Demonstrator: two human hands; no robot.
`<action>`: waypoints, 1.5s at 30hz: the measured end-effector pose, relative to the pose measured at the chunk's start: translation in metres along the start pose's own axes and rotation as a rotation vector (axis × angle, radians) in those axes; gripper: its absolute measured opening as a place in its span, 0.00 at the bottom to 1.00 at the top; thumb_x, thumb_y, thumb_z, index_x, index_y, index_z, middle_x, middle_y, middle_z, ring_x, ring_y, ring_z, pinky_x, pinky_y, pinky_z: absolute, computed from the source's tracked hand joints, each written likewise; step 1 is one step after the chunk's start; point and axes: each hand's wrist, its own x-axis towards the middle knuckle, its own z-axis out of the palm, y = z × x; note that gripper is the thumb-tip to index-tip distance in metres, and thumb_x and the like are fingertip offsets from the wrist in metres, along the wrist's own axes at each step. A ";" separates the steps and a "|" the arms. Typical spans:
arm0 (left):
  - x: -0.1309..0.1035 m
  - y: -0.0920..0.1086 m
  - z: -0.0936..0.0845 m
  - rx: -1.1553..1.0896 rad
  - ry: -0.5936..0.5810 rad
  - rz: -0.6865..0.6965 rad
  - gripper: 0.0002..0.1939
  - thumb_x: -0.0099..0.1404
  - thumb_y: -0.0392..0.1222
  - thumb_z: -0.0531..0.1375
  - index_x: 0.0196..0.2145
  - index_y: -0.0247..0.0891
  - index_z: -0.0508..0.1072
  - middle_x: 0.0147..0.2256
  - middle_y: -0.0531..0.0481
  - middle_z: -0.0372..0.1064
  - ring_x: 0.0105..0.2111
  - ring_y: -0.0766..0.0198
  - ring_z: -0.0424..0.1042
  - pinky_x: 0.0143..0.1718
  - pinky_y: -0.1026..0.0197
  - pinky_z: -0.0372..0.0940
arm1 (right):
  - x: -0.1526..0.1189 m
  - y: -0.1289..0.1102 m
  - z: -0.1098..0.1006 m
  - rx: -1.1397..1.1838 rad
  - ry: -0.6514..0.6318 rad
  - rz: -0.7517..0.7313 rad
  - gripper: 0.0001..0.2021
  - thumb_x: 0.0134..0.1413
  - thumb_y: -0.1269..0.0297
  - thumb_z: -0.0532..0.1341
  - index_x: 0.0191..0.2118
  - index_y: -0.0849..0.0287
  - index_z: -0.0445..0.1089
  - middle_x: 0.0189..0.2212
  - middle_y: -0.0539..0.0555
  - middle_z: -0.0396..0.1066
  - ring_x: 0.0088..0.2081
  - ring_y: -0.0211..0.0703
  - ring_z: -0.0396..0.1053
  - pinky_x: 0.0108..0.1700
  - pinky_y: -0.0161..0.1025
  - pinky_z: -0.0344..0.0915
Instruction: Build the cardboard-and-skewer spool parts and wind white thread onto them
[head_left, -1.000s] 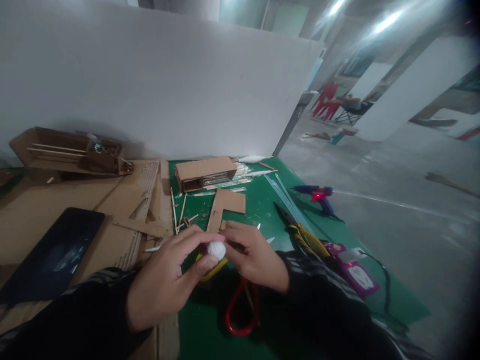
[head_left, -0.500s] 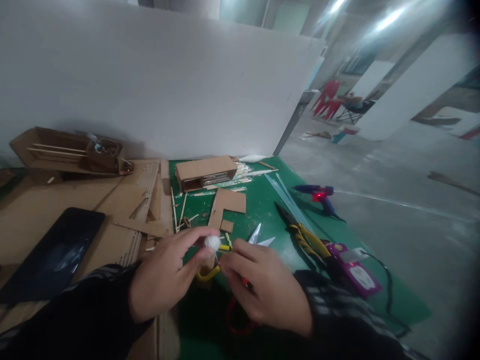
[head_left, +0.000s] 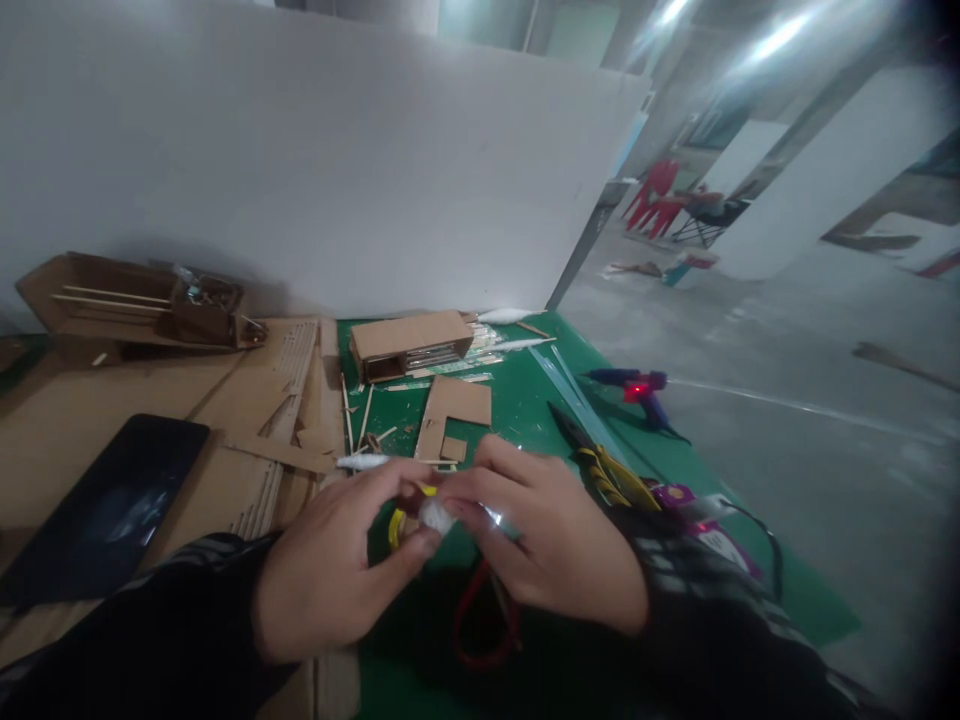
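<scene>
A small ball of white thread (head_left: 435, 517) sits between the thumb and fingers of my left hand (head_left: 337, 565), which are closed around it. My right hand (head_left: 544, 535) is closed too, its fingertips against the ball's upper right side; what else it pinches is hidden. Beyond my left fingers a pointed white thread-wound piece (head_left: 364, 461) pokes out; whether it joins the ball I cannot tell. Below my hands lie the red handles of scissors (head_left: 486, 655), their blades mostly covered by my right hand. A curved yellow object (head_left: 395, 528) shows behind the ball.
At right are yellow-and-black pliers (head_left: 611, 475), a lit glue gun (head_left: 637, 388) and a purple device (head_left: 679, 497) with a cable. Cardboard pieces (head_left: 457, 400), a cardboard box (head_left: 412, 340) and sticks lie ahead. A dark tablet (head_left: 112, 500) and a cardboard model (head_left: 142, 305) are at left.
My hands have come together, and the ball has moved slightly down and right. The right fingers now touch it, and the white piece beyond my left hand has come into view.
</scene>
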 end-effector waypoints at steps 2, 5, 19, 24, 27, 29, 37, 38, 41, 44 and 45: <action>0.000 0.001 -0.001 -0.037 -0.004 -0.033 0.13 0.66 0.48 0.57 0.48 0.47 0.64 0.44 0.51 0.72 0.45 0.57 0.70 0.45 0.57 0.63 | 0.002 0.005 0.002 0.048 0.011 0.009 0.08 0.63 0.70 0.54 0.38 0.61 0.71 0.30 0.53 0.64 0.29 0.38 0.62 0.28 0.34 0.57; -0.001 0.006 -0.003 -0.046 -0.024 -0.018 0.07 0.66 0.47 0.56 0.41 0.44 0.66 0.40 0.52 0.72 0.41 0.58 0.70 0.43 0.57 0.62 | 0.005 0.011 0.007 0.126 0.026 0.014 0.07 0.63 0.70 0.55 0.38 0.61 0.71 0.32 0.54 0.66 0.31 0.38 0.64 0.30 0.33 0.59; -0.003 0.001 -0.003 -0.031 0.069 0.114 0.11 0.68 0.48 0.55 0.48 0.48 0.67 0.47 0.51 0.71 0.48 0.58 0.69 0.48 0.57 0.61 | 0.006 0.024 0.038 0.454 0.006 0.085 0.09 0.60 0.73 0.56 0.33 0.62 0.73 0.26 0.51 0.63 0.30 0.39 0.62 0.31 0.35 0.58; 0.003 0.000 -0.003 -0.022 0.077 0.104 0.13 0.70 0.49 0.53 0.50 0.45 0.68 0.48 0.48 0.69 0.50 0.58 0.67 0.50 0.57 0.61 | -0.003 0.022 0.047 0.440 -0.017 0.109 0.08 0.59 0.73 0.56 0.31 0.62 0.71 0.28 0.52 0.64 0.31 0.39 0.64 0.33 0.35 0.60; 0.006 -0.002 -0.002 -0.065 0.076 0.046 0.14 0.70 0.51 0.52 0.49 0.45 0.68 0.49 0.47 0.69 0.51 0.56 0.68 0.51 0.56 0.62 | -0.008 0.018 0.046 0.402 -0.046 0.111 0.08 0.59 0.73 0.56 0.33 0.62 0.71 0.32 0.54 0.66 0.34 0.40 0.65 0.35 0.36 0.62; 0.006 -0.003 -0.001 -0.119 0.071 -0.017 0.15 0.70 0.52 0.51 0.50 0.44 0.67 0.48 0.46 0.70 0.49 0.56 0.69 0.49 0.56 0.64 | -0.011 0.014 0.042 0.357 -0.052 0.100 0.07 0.60 0.73 0.55 0.33 0.63 0.71 0.31 0.54 0.65 0.33 0.39 0.64 0.34 0.35 0.61; 0.005 -0.002 0.000 -0.075 0.060 -0.048 0.15 0.68 0.52 0.53 0.50 0.48 0.68 0.48 0.51 0.72 0.49 0.57 0.70 0.49 0.54 0.64 | -0.021 0.005 0.020 0.147 -0.053 0.057 0.06 0.59 0.73 0.54 0.35 0.63 0.69 0.28 0.51 0.59 0.29 0.37 0.59 0.28 0.34 0.53; 0.005 -0.002 0.000 -0.044 0.057 -0.047 0.15 0.68 0.52 0.54 0.50 0.49 0.68 0.48 0.51 0.72 0.49 0.56 0.70 0.50 0.53 0.63 | -0.021 0.003 0.017 0.109 -0.053 0.045 0.07 0.59 0.73 0.54 0.34 0.63 0.69 0.28 0.51 0.59 0.28 0.37 0.58 0.27 0.34 0.52; 0.006 -0.001 0.000 0.017 0.028 -0.016 0.14 0.68 0.50 0.54 0.49 0.49 0.70 0.49 0.52 0.72 0.50 0.56 0.69 0.52 0.53 0.61 | -0.020 -0.004 0.006 0.021 -0.045 -0.015 0.07 0.57 0.74 0.54 0.32 0.63 0.69 0.27 0.51 0.58 0.26 0.37 0.55 0.26 0.36 0.50; 0.006 0.000 0.001 0.017 -0.019 0.036 0.13 0.68 0.48 0.55 0.49 0.49 0.70 0.49 0.52 0.72 0.51 0.57 0.69 0.53 0.54 0.61 | -0.016 -0.007 -0.002 -0.022 -0.042 -0.082 0.08 0.56 0.75 0.53 0.32 0.63 0.70 0.26 0.51 0.58 0.26 0.38 0.54 0.26 0.36 0.49; 0.005 0.001 0.001 0.015 -0.030 0.052 0.13 0.67 0.48 0.55 0.48 0.49 0.71 0.49 0.51 0.72 0.51 0.57 0.69 0.53 0.55 0.62 | -0.014 -0.007 -0.003 -0.029 -0.038 -0.092 0.08 0.56 0.75 0.53 0.32 0.63 0.70 0.26 0.51 0.58 0.26 0.38 0.54 0.26 0.36 0.49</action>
